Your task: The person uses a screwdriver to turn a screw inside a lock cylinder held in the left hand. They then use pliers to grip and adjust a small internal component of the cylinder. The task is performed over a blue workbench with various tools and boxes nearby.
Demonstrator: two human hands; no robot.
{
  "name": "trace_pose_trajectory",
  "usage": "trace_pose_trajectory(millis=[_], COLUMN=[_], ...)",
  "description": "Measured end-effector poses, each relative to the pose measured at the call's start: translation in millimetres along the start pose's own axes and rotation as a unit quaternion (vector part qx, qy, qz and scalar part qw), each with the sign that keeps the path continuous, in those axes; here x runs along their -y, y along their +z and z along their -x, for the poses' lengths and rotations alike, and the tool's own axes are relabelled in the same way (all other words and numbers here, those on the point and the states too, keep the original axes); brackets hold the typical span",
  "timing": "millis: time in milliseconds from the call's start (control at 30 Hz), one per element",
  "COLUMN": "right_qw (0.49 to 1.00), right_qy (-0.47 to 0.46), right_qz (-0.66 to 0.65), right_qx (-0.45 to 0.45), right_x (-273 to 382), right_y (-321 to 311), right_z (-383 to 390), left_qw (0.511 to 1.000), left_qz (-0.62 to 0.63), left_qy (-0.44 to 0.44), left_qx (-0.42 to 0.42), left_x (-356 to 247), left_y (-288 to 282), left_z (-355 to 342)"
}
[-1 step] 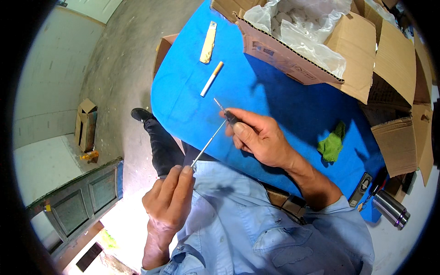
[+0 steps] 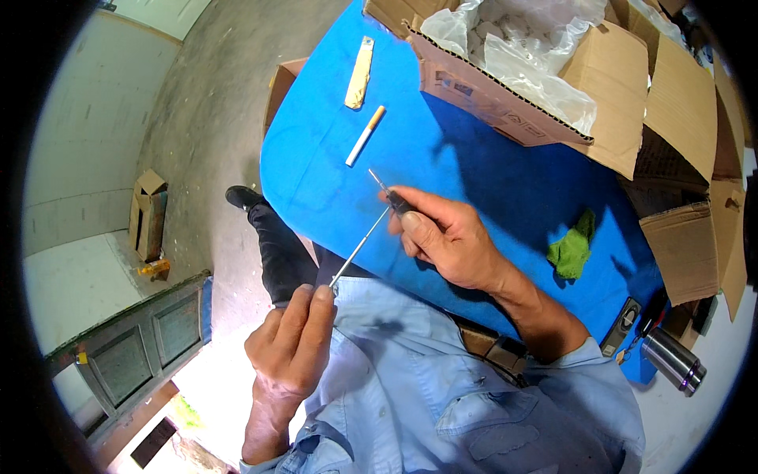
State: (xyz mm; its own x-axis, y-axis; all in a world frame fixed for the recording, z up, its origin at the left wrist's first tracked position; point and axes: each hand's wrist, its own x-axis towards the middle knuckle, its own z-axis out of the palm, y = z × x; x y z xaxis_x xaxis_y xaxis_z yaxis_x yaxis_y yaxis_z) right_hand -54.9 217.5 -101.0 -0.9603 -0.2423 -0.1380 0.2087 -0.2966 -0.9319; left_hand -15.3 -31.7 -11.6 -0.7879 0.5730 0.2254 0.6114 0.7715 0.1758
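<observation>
Thin metal rod (image 2: 359, 247) is pinched at its lower end by my left hand (image 2: 290, 338), slanting up toward my right hand (image 2: 450, 245). Fingers of that right hand close on a small dark-handled tool (image 2: 397, 201) whose slender metal tip points up-left; the rod's far end lies at or just beside it, contact unclear. Beyond them on the blue tabletop (image 2: 308, 182) lie a white cigarette (image 2: 363, 141) with an orange end and a flat, worn yellowish strip-like item (image 2: 358, 73).
An open cardboard box (image 2: 505, 118) with clear plastic fills the back right, beside more cardboard (image 2: 679, 118). A green cloth (image 2: 570, 249), grey handheld device (image 2: 620, 328) and steel flask (image 2: 671, 359) sit at right. My leg (image 2: 280, 261) extends beside the table's rounded edge.
</observation>
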Motion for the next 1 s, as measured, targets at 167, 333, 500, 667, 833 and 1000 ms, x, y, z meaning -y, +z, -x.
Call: trace_pose_trajectory(millis=[167,333,500,667,833,1000], right_qw=[0.997,0.994,0.991,0.982,0.976,0.974], right_qy=[-0.007,-0.022,-0.038,-0.057,-0.080,-0.097], right_qz=[0.071,0.105,0.127,0.179,0.199,0.204], right_qx=[-0.008,-0.018,-0.023,-0.021,-0.027,-0.024], right_x=[5.1,-0.3,-1.4,-2.6,-2.4,-7.5], right_y=[2.8,1.7,2.4,2.4,2.8,4.1], right_z=[1.3,2.1,1.8,0.6,2.5,0.0], left_qw=[0.995,0.993,0.996,0.966,0.607,0.640], left_qz=[-0.028,-0.024,0.010,0.225,0.610,0.579], left_qy=[0.088,0.113,0.088,-0.118,-0.491,-0.486], left_qx=[-0.023,-0.009,0.007,0.043,0.133,0.136], left_x=[9.7,17.5,19.0,21.0,30.1,35.1], left_y=[0.2,1.1,0.5,-1.3,-0.7,-3.7], left_z=[-7.5,-12.0,-13.8,-12.3,-22.8,-22.9])
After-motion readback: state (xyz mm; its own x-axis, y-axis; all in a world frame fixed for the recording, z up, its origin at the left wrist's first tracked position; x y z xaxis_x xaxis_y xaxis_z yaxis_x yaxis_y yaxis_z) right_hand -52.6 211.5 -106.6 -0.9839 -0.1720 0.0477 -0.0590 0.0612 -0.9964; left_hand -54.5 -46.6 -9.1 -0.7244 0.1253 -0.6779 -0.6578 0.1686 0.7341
